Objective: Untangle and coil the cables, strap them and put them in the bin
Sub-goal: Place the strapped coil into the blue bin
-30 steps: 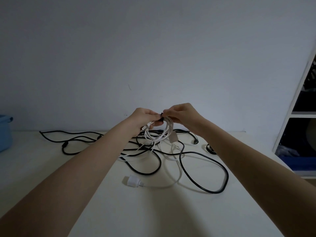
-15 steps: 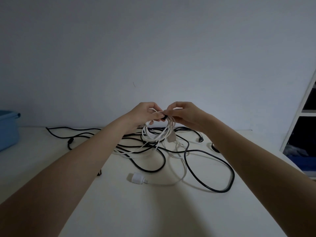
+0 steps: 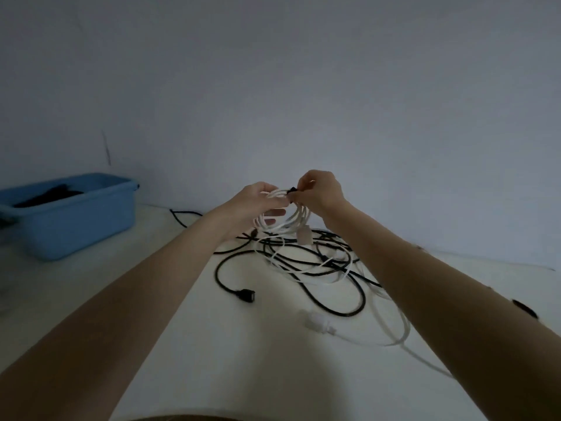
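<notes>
1. Strapping is the step in hand: the small coil of thin white cable point(image 3: 283, 220) is held up above the tangle of black and white cables point(image 3: 306, 262) on the pale table point(image 3: 243, 360).
2. Left hand point(image 3: 258, 202) is closed around the coil's loops.
3. Right hand point(image 3: 318, 189) pinches a small black strap point(image 3: 292, 190) at the coil's top; it seems not yet fastened.
4. Next, I judge, close the strap, then carry the coil to the blue plastic bin point(image 3: 76, 220), well apart on the left.

Counted 2 hands point(image 3: 318, 192), 1 white coil point(image 3: 285, 221) with 1 black strap point(image 3: 292, 189), 1 blue bin point(image 3: 73, 220), 1 black plug point(image 3: 246, 296), 1 white plug point(image 3: 318, 323); loose cables in the tangle too knotted to count.
</notes>
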The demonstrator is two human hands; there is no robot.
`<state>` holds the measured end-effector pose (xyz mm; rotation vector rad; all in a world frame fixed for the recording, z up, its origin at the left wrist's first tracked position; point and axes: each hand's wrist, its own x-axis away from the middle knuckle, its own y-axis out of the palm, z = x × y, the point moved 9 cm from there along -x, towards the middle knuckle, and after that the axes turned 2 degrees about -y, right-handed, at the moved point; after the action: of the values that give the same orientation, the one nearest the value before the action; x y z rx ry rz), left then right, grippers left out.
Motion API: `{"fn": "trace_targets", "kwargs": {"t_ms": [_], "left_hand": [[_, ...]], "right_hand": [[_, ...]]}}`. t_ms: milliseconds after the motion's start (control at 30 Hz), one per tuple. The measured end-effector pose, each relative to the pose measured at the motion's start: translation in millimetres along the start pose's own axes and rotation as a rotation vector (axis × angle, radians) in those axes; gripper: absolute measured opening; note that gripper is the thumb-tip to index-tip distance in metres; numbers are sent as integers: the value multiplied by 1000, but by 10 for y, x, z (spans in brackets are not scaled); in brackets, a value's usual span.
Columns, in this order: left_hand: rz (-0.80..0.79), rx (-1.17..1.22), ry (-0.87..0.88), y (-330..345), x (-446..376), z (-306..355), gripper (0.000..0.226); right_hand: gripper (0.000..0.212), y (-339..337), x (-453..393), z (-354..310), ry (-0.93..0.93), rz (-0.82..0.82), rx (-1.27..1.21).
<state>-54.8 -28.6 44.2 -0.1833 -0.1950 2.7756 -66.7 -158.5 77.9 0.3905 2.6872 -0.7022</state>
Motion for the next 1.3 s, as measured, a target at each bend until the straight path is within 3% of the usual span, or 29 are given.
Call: {"fn": "trace_targets", "kwargs": {"t_ms": [100,233,300,467,567,733,1067,1200,1300], "left_hand": [[154,51,-99,-740,82,-275,38],[326,52,-186,-1770,269,-608,26],[421,40,-140,-2215,339,-609,13],[632,-31,-4,-3240,424,-496,14],[660,26,-6,-3589,384,-520,12],[584,-10,-39,-3800,272,-631,32],[595,60,1,-3849,60,-659,27],[857,-219,67,-3851,-19,-479,36],[1059,-344,194,-3810,36,-340,35]], "right_hand": [[31,576,-164,30,115,45,-199],[32,1706,-359,-167,133,-108,-205],[32,2168,-425,-328,113,-171,-220],[32,3077,-654,-786,42,-269,-270],[31,3404,-842,-991,-11,-317,-274],[19,3698,-1051,-1217,-142,-345,-228],[25,3889,-1151,-1203,105,-480,-753],[39,3913,-1069,-1260,257,-495,-1008],[37,3948,-1006,-1204,369,-420,-1133]]}}
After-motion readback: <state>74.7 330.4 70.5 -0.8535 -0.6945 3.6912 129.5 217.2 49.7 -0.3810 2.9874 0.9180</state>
